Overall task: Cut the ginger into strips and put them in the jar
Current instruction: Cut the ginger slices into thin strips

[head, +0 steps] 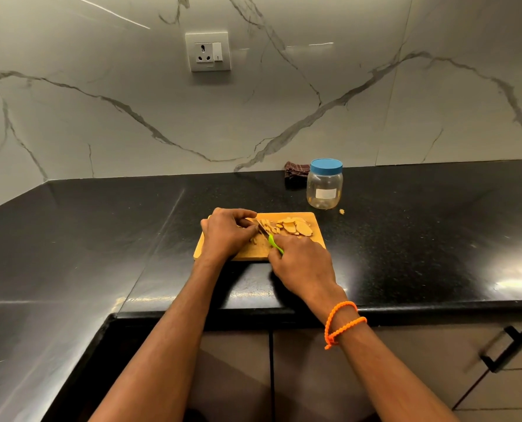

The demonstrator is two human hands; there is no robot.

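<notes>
Both hands are working: the left hand [227, 231] is pinning ginger [296, 227] just left of the knife [268, 237], which the right hand [300, 260] is gripping.

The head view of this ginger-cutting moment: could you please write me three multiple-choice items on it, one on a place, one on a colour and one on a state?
1. Where does the jar stand?
A. On the cutting board
B. On the countertop beyond the board's far right corner
C. In the left hand

2. What colour is the knife handle?
A. Green
B. Red
C. Black

3. What state is the jar in?
A. Lid off, full of ginger
B. Lying on its side
C. Upright with its blue lid on

Answers:
1. B: the jar rests on the black countertop, off the cutting board.
2. A: a bright green handle shows above the right hand, which grips it.
3. C: the blue lid sits on top, while the ginger slices lie on the board beside the left hand.
</notes>
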